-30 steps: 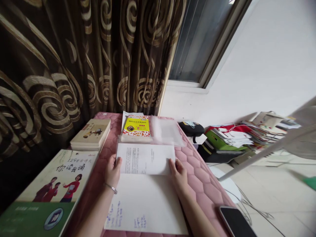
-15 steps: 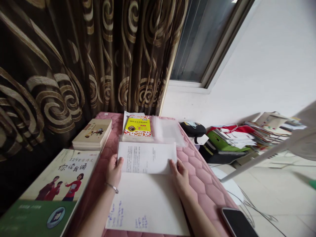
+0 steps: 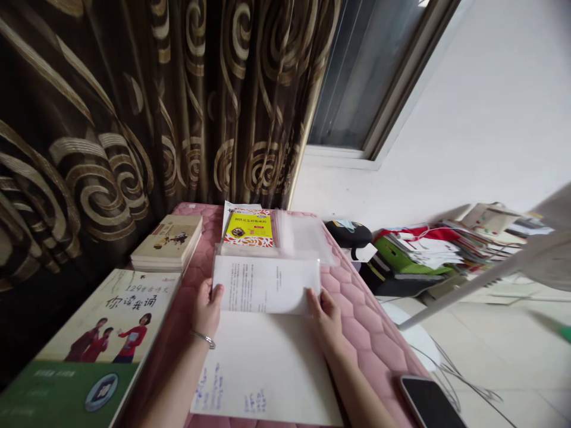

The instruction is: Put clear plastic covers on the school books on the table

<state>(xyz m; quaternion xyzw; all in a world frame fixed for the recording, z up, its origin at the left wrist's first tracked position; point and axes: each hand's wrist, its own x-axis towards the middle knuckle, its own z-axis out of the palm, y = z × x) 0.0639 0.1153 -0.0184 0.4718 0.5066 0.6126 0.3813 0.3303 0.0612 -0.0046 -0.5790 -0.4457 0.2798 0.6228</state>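
Between my hands an open book lies turned sideways, its upper page printed and its lower page blank apart from blue handwriting. A clear plastic book cover shows past the printed page's top edge. My left hand, with a bracelet at the wrist, is closed on the left edge of the printed part, thumb on top. Opposite it, my right hand grips the right edge the same way. The fingers beneath are hidden. Just beyond lies a yellow-covered book, with loose clear plastic covers beside it.
On the left are a large green and white book and a stack of beige books. A phone lies at the lower right of the pink quilted surface. A fan stands on the floor, with cables near its base.
The view has shifted slightly, moving the whole scene a little to the right. Both hands keep the same hold on the book, and the cover's upper right corner shows slightly differently.
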